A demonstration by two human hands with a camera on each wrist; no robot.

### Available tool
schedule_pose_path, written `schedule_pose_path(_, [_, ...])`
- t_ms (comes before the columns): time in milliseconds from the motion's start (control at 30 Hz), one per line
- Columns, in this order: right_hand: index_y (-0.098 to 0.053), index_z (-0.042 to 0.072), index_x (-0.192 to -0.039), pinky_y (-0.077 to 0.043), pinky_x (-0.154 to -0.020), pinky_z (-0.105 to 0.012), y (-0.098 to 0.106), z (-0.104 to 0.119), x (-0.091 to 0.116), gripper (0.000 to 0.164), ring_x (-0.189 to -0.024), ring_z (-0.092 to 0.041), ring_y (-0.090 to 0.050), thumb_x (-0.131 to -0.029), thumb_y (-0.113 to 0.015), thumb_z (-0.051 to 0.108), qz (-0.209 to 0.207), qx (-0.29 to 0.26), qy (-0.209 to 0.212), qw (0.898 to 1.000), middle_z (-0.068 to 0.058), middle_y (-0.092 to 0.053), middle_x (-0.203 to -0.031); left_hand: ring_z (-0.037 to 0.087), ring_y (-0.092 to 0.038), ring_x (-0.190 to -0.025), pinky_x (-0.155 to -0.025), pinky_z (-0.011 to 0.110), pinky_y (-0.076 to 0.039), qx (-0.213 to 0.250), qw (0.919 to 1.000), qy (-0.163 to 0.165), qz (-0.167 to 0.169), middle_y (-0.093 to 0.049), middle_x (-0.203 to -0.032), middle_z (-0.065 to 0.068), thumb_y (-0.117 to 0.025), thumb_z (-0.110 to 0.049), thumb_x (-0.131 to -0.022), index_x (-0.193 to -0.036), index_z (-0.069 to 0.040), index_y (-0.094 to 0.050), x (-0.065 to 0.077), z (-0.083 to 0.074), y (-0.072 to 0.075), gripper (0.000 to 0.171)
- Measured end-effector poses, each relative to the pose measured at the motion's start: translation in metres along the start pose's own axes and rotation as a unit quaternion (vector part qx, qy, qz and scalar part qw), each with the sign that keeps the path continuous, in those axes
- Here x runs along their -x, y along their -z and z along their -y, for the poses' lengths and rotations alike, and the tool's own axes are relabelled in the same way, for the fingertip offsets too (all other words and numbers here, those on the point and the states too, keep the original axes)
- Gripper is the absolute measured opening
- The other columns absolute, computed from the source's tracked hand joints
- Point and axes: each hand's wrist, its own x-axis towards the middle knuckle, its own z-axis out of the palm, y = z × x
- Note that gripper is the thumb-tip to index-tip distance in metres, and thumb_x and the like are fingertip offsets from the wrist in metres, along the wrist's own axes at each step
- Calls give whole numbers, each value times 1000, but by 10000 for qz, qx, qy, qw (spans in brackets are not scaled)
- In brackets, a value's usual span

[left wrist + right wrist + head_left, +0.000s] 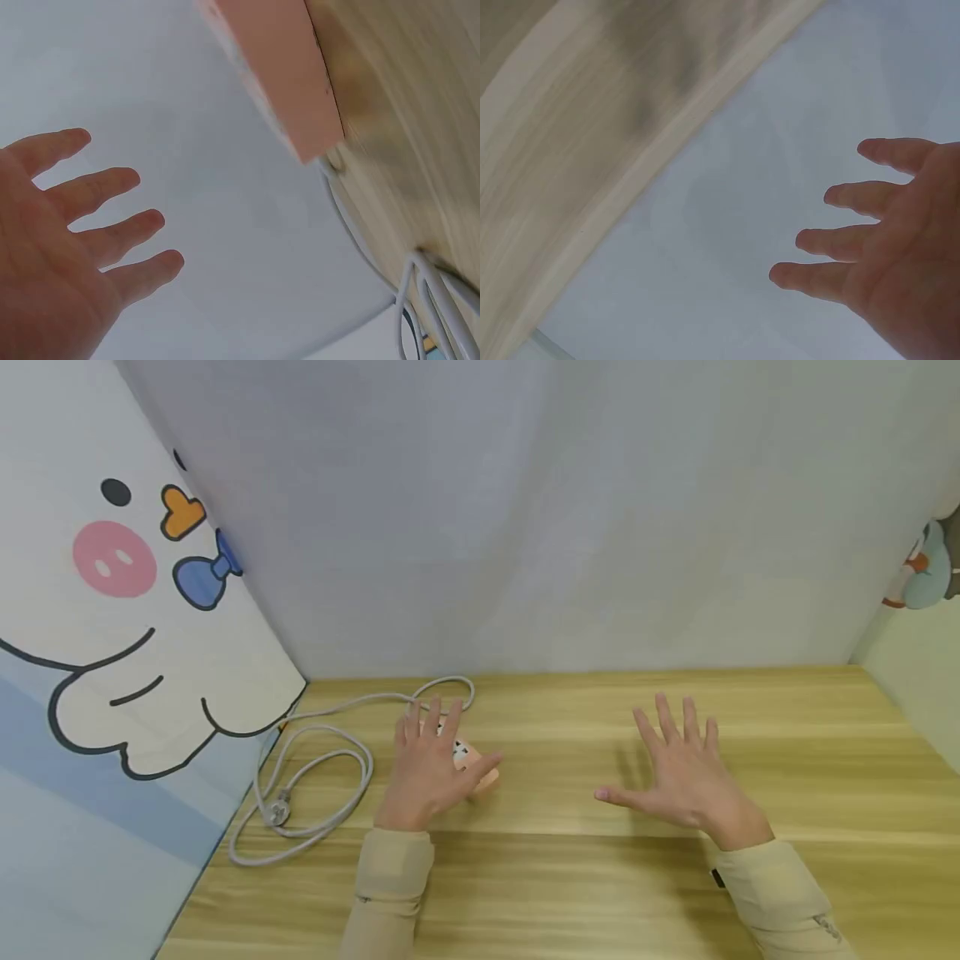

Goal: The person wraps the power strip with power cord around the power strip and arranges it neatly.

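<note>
My left hand [427, 772] is held above a pink power strip [487, 779] with its fingers spread, hiding much of the strip. In the left wrist view the palm [45, 262] faces the camera, apart from the pink side of the strip [289, 75]. A grey cable [360, 777] lies in loose loops to the left, its plug [278, 812] among them. Over the wooden table my right hand [686, 777] hovers with fingers spread and thumb out. Nothing is in that hand [915, 247] in the right wrist view.
The wooden table [570, 877] meets a pale grey curtain-like backdrop [570, 527] at its far edge. A white panel with a cartoon figure [135, 652] stands along the left side. A small dark object [717, 878] shows beside the right sleeve.
</note>
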Motion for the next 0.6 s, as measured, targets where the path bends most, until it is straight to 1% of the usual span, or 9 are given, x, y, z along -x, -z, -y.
schedule_pose_path(100, [-15,2,-162,2,-114,-80,0,8,-2,124,-150,-59,10,-79,-59,83,-11,-7,62,10000,-31,1,-166,49,-13,-155,-123,67,-13,35,9999,150,56,-21,-167,22,-51,-75,-91,-162,-14,-27,1,7,7,96])
schedule_pose_path(233, [-16,3,-162,1,-114,-79,1,15,0,123,-150,-58,10,-79,-61,82,-25,-33,122,9999,-30,0,-167,47,-12,-155,-124,66,-12,109,9997,191,42,-20,-167,21,-49,-76,-92,-162,-15,-26,4,9,9,96])
schedule_pose_path(400, [-16,4,-162,1,-114,-80,2,22,-2,123,-150,-59,8,-79,-60,83,51,-26,164,9998,-31,0,-166,47,-11,-155,-124,65,-11,225,9995,215,90,-20,-167,21,-50,-76,-92,-162,-16,-26,5,8,14,95])
schedule_pose_path(500, [-15,5,-163,1,-115,-78,-2,34,-11,124,-151,-58,7,-78,-58,85,160,-3,240,9996,-30,0,-167,50,-14,-154,-123,67,-13,273,9993,215,-97,-23,-166,22,-53,-74,-91,-160,-14,-31,6,11,19,94])
schedule_pose_path(600, [-17,6,-162,-2,-119,-74,-10,59,-31,123,-152,-56,4,-78,-58,86,350,22,511,9981,-28,-3,-167,53,-20,-151,-121,69,-16,259,9987,289,-345,-26,-165,23,-54,-73,-91,-159,-12,-33,8,17,24,94])
